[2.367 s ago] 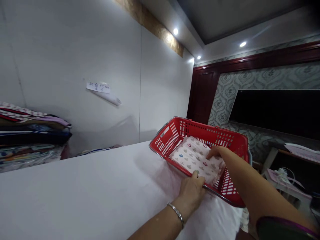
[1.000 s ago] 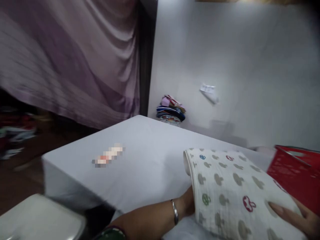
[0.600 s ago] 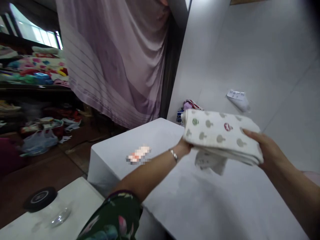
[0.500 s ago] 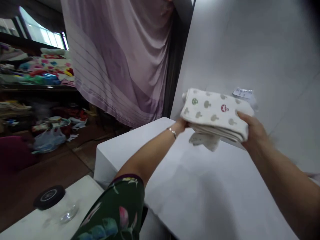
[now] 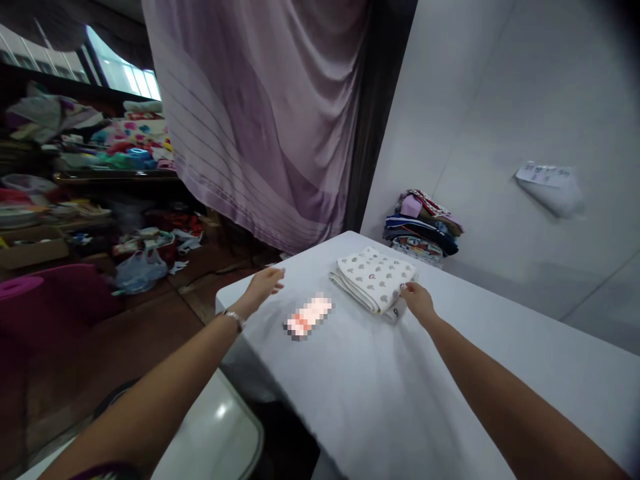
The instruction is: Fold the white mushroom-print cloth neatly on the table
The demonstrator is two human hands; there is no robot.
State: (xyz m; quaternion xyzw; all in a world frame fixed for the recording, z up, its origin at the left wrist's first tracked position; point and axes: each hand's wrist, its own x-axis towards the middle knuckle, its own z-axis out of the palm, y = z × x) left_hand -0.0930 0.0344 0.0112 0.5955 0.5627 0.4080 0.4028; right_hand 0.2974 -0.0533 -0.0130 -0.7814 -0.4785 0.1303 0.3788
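Note:
A folded white cloth (image 5: 375, 273) printed with grey mushrooms lies in layers on the white-covered table (image 5: 330, 387). At its near right corner, my right hand (image 5: 419, 301) is closed, with thumb and fingertips pinching the edge. My left hand (image 5: 265, 287) hovers over the table's left part, away from the cloth; its fingers are loosely extended and hold nothing. Between that hand and the cloth lies a small oblong thing (image 5: 307, 317), pixelated, so its kind cannot be made out.
Behind the table, a stack of folded clothes (image 5: 423, 227) sits against the wall. A purple curtain (image 5: 270, 120) hangs at the back. On the left are cluttered shelves, a plastic bag (image 5: 143, 270) on the floor, and a pale stool (image 5: 220, 427) near me.
The folded cloth has come down from both hands onto the table. My left hand has let go and moved left; my right hand stays at the cloth's corner. The view has shifted.

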